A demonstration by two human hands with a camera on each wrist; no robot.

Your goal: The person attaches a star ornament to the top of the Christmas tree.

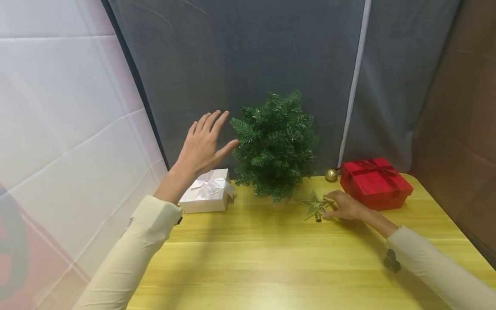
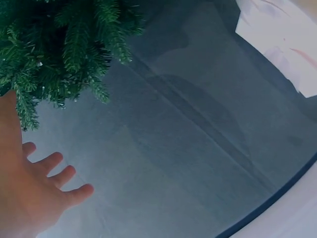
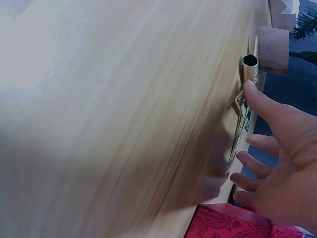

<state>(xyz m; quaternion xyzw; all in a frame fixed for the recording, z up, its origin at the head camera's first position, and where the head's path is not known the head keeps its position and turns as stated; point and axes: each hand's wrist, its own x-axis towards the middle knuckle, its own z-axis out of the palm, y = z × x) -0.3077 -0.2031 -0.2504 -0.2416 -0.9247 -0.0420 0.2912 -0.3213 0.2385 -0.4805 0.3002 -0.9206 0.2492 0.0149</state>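
yellow wood-grain table (image 1: 263, 262) takes up the near side. right hand (image 1: 345, 206) is low by the gold star (image 1: 314, 204), which rests on the table just in front and to the right of the green tree (image 1: 275, 146); its fingers are spread and relaxed around the star's right side, not closed on it, thumb tip right by the socket (image 3: 249, 74), can't tell if touching. star looks light and stiff, probably thin glittery plastic, maybe a bit slick, and the slim points could snap if squeezed; tubular socket seems the sturdiest hold, or a gentle pinch across the middle. white box (image 1: 205, 206) with ribbon bow sits left of the tree. left hand (image 1: 201, 148) is raised there too, fingers extended, holding nothing; contact with branches unclear. farther right: red box (image 1: 376, 189), gold bauble (image 1: 331, 175) beside it, then gray cloth (image 1: 279, 51) behind everything.
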